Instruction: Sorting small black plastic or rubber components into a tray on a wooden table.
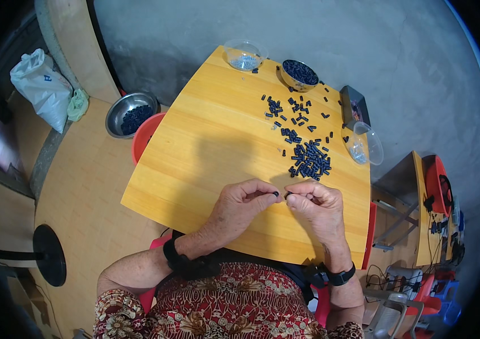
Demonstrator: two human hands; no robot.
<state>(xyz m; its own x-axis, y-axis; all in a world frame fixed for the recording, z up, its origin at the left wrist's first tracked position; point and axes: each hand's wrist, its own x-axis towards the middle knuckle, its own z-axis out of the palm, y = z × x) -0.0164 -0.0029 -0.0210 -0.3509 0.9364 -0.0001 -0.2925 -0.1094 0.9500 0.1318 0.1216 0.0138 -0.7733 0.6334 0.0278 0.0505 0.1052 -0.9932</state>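
Above the near part of the wooden table, my left hand pinches a small black part between thumb and fingertips. Close beside it, my right hand pinches another small black part. The fingertips almost meet, with a narrow gap between them. Just beyond my right hand lies a heap of small black cylindrical pieces. More loose black pieces are scattered farther back. Both held parts are mostly covered by my fingers, so their exact shape cannot be made out.
At the table's far edge stand a clear bowl and a bowl of black pieces. A dark tray and a clear tub line the right edge. A steel basin and red tub sit at left.
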